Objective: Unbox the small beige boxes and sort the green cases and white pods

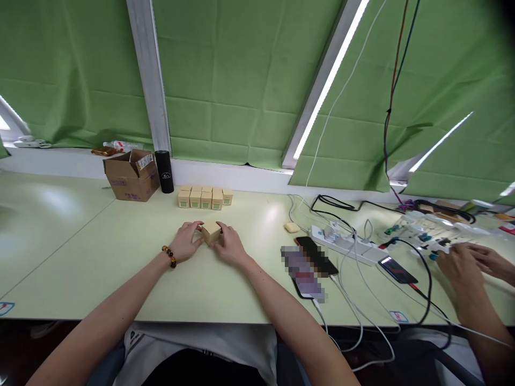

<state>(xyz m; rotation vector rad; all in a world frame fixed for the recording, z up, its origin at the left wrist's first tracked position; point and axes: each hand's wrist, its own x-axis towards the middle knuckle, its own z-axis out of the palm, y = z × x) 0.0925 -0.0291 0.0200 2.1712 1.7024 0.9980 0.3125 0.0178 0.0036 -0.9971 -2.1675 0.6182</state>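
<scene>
Fingers of the left hand (185, 242) and right hand (233, 246) grip opposite sides of a small box (211, 232) above the table (100, 262), probably to steady it. Similar boxes (206, 200) stand grouped beyond, perhaps for tidiness, contents hidden. The carton (131, 186), its interior unclear, stands beside a black cylinder (164, 174).

One held small box (211, 233), three phones (398, 269), one open carton (132, 181) and one black tumbler (164, 172) show.

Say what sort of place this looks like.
Probably a shared workroom or office: a long table, a power strip with cables, and another person's hand busy farther along it.
</scene>
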